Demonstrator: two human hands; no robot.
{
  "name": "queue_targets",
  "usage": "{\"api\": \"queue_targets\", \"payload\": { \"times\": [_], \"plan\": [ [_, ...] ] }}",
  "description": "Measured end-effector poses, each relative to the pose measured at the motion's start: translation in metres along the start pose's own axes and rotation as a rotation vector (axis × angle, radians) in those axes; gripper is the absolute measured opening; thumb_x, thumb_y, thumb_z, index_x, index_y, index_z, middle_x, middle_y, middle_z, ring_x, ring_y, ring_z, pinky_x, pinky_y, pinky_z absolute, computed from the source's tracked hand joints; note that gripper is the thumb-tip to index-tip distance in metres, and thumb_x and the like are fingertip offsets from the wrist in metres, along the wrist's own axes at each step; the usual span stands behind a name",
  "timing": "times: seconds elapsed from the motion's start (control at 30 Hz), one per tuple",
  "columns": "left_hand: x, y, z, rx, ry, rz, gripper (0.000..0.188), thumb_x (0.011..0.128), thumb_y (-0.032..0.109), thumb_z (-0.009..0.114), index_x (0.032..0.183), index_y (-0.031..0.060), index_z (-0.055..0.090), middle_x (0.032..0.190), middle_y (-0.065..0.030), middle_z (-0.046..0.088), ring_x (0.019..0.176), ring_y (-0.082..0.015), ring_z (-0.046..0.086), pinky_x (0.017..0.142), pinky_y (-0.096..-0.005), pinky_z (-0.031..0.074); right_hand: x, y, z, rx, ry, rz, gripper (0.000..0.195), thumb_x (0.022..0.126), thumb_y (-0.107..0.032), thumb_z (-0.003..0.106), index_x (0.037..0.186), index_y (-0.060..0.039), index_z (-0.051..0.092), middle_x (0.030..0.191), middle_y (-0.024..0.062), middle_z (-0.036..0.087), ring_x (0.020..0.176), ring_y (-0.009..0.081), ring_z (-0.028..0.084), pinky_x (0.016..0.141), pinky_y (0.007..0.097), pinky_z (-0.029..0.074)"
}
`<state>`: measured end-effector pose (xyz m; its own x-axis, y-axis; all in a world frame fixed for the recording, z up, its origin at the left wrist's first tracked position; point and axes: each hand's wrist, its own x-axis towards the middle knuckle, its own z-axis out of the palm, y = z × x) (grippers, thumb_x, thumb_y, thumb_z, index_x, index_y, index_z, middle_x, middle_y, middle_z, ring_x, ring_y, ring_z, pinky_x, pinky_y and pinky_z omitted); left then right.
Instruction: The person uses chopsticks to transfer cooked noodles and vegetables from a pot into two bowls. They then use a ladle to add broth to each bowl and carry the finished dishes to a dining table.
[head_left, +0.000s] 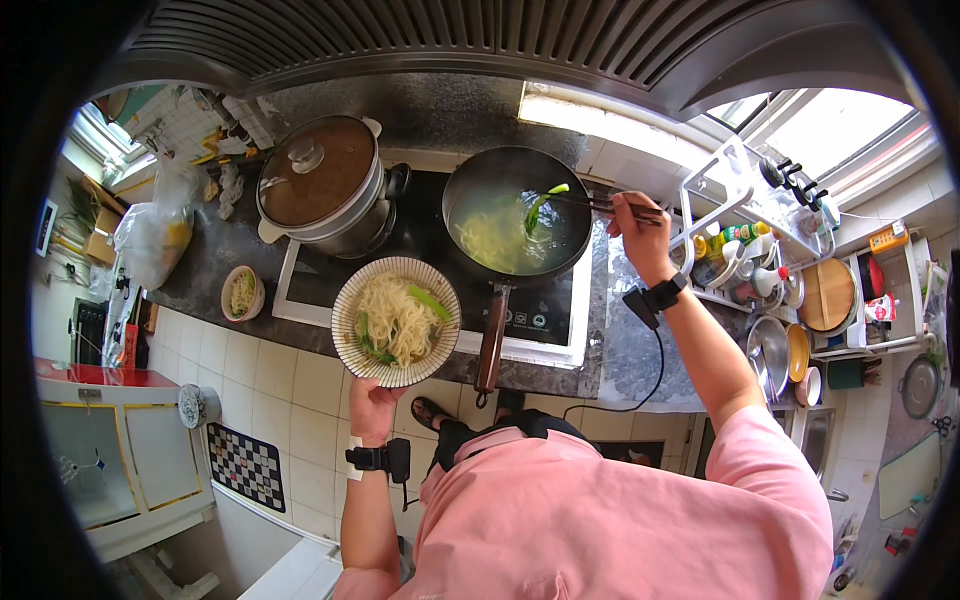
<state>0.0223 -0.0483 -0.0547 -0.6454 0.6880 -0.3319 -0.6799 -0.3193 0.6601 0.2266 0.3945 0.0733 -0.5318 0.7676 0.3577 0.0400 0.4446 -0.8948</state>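
My left hand (373, 409) holds the near rim and underside of a striped bowl (343, 330) heaped with white noodles (397, 319) and some green leafy vegetable. In my right hand (637, 229) is a pair of dark chopsticks (600, 204), which reach over the wok from the right. Their tips are at a piece of green leafy vegetable (534, 214) at the surface of the cloudy broth. The wok (457, 176) stands on the black cooktop (540, 319), its wooden handle (492, 337) pointing towards me. Pale noodles (487, 236) lie in its broth.
A lidded pot (319, 176) stands at the left of the cooktop. Farther left are a small bowl of noodles (251, 300) and plastic bags (154, 232). A white rack (686, 217) with bottles, a steel bowl (772, 341) and a round wooden board (826, 294) are at the right. The range hood (465, 56) hangs above.
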Motion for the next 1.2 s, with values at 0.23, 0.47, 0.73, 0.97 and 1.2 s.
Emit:
{"api": "queue_targets", "payload": {
  "times": [0.23,0.47,0.73,0.97,1.2],
  "plan": [
    [0.014,-0.007,0.010,-0.011,-0.023,-0.008,0.054,0.085,0.014,0.053,0.137,0.0026,0.046,0.132,-0.0146,0.058,0.111,-0.0291,0.066,0.087,-0.0434,0.061,-0.002,-0.069,-0.004,0.046,0.067,-0.156,0.016,0.099,-0.010,0.062,0.096,0.0041,0.066,0.073,0.0066,0.067,0.059,0.0097,0.062,0.055,0.0233,0.050],
    [0.024,-0.012,0.009,-0.011,-0.044,0.002,0.055,0.085,0.012,0.052,0.139,0.0070,0.042,0.133,-0.0127,0.056,0.113,-0.0300,0.064,0.086,-0.0440,0.062,-0.023,-0.135,0.024,0.168,-0.021,-0.231,0.015,0.100,-0.006,0.060,0.101,0.0067,0.067,0.077,0.0079,0.068,0.062,0.0114,0.065,0.063,0.0251,0.056],
    [0.028,-0.013,0.026,-0.021,-0.093,0.009,0.056,0.086,0.012,0.052,0.141,0.0071,0.041,0.137,-0.0133,0.053,0.115,-0.0290,0.063,0.085,-0.0413,0.062,-0.065,-0.107,0.099,0.256,-0.332,0.187,0.013,0.098,-0.011,0.064,0.099,0.0020,0.068,0.075,0.0053,0.067,0.061,0.0088,0.064,0.053,0.0237,0.050],
    [0.012,-0.013,0.019,-0.021,-0.045,0.014,0.054,0.085,0.015,0.053,0.137,0.0003,0.047,0.130,-0.0146,0.059,0.109,-0.0294,0.066,0.084,-0.0417,0.062,0.032,-0.047,0.051,0.024,0.011,0.175,0.031,0.100,-0.028,0.060,0.089,-0.0011,0.070,0.061,0.0050,0.065,0.047,0.0096,0.059,0.044,0.0240,0.045],
    [-0.001,-0.013,0.021,-0.021,-0.002,0.049,0.060,0.084,0.017,0.053,0.141,0.0001,0.044,0.132,-0.0153,0.058,0.113,-0.0299,0.064,0.088,-0.0430,0.060,0.103,0.089,0.074,-0.477,0.097,0.076,0.031,0.094,-0.031,0.066,0.087,-0.0020,0.072,0.058,0.0082,0.067,0.054,0.0174,0.069,0.051,0.0308,0.053]
  ]
}}
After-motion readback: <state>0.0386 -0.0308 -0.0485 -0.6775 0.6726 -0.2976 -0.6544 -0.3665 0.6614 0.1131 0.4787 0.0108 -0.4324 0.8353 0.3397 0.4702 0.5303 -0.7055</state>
